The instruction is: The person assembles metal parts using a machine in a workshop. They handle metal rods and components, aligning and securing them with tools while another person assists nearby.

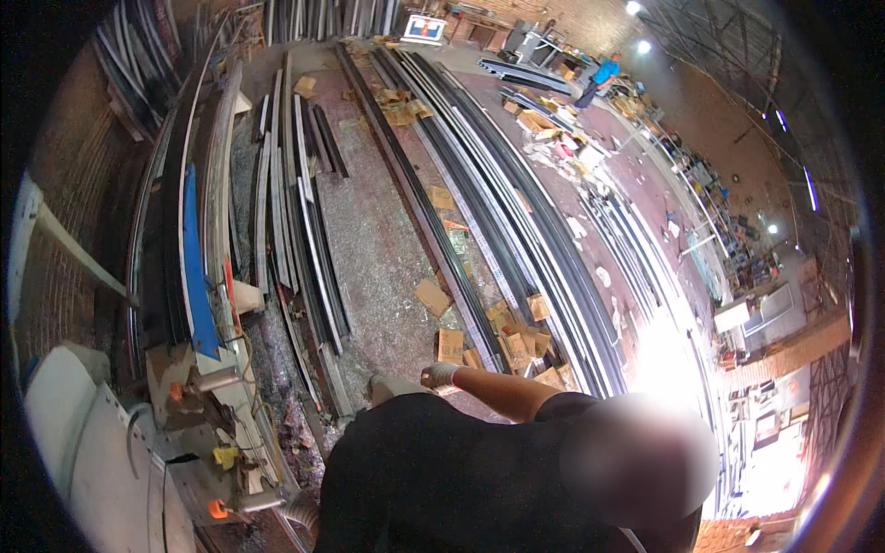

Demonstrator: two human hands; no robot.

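Neither my left hand nor my right hand shows in the head view. Close by, a person in a dark shirt (442, 470) fills the lower middle. That person's bare forearm (502, 392) reaches leftward and ends in a pale-gloved hand (441, 374); whether it holds anything is too small to tell. At the lower left a grey machine (198, 465) with orange-tipped metal cylinders (258, 500) stands beside the person. A grey glove or sleeve (302, 510) lies between the two, partly hidden by the body.
Long dark and silvery metal profiles (498, 212) lie in rows along the floor. Cardboard pieces (431, 298) are scattered among them. A blue strip (196, 267) lies along the left rack. Far off, a person in blue (604, 74) stands near heaped boxes. Bright light washes out the right side.
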